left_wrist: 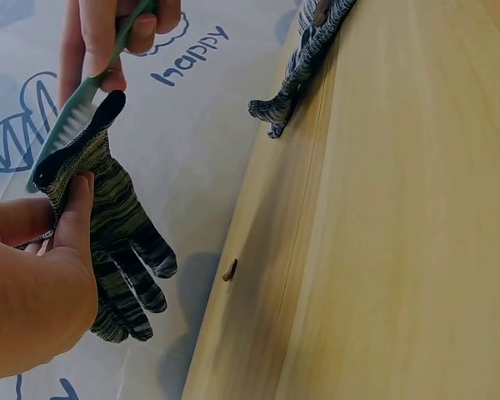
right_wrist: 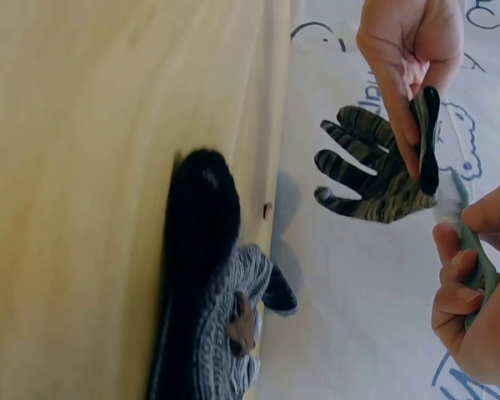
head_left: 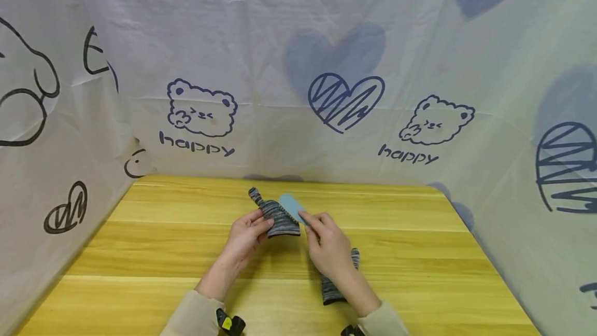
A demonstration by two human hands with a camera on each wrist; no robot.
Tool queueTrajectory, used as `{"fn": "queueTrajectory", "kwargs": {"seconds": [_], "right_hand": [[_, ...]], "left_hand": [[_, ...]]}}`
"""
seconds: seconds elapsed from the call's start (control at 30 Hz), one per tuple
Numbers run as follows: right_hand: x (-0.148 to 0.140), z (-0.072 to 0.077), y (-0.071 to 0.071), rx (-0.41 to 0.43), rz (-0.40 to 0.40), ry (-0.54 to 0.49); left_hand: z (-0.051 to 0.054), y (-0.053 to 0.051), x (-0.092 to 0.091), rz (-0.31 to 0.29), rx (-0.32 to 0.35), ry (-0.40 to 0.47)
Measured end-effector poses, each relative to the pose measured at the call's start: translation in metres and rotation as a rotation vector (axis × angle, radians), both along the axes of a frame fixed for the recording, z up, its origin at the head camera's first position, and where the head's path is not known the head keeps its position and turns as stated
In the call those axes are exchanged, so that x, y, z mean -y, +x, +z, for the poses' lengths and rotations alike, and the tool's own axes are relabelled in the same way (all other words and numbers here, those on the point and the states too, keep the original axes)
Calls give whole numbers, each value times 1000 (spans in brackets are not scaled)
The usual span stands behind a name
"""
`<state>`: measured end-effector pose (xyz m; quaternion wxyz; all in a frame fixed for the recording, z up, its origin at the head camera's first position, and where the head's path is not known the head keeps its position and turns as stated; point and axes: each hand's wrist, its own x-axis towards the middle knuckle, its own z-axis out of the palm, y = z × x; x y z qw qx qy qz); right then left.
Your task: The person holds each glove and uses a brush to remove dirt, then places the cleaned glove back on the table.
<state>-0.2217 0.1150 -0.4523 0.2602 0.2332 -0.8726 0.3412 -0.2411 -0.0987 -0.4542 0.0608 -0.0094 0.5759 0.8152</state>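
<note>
My left hand (head_left: 244, 237) pinches a grey-and-black striped knit glove (head_left: 280, 222) near its dark cuff, holding it above the table. In the left wrist view the glove's fingers hang down. My right hand (head_left: 331, 248) grips a blue-green brush (head_left: 290, 206) by the handle. Its white bristles (left_wrist: 77, 123) lie against or right beside the glove's cuff edge; exact contact is hard to tell. A second striped glove (head_left: 330, 290) lies on the table, partly hidden under my right forearm. On it sits a small brown scrap (right_wrist: 242, 325), seen in the right wrist view.
The wood-grain table (head_left: 420, 258) carries another small brown bit (left_wrist: 230, 269), close to an edge in the left wrist view. A white cloth (head_left: 261, 56) printed with hearts and bears hangs behind the table and along its sides.
</note>
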Motion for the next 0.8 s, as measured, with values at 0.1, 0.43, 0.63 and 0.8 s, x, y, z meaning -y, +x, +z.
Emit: {"fn": "queueTrajectory", "kwargs": {"seconds": [0.1,0.43,0.63,0.8], "right_hand": [[3,-1,1,-5,55,5],[5,-3,2,29,0,27],[5,-4,1,18,-56,30],[5,-5,0,-3,-95,32]], "left_hand": [[0,0,0,6,4,21],[-3,-1,-2,14,-7,18],[-2,1,-2,12,-2,2],[-3,0,-3,19,10,-8]]}}
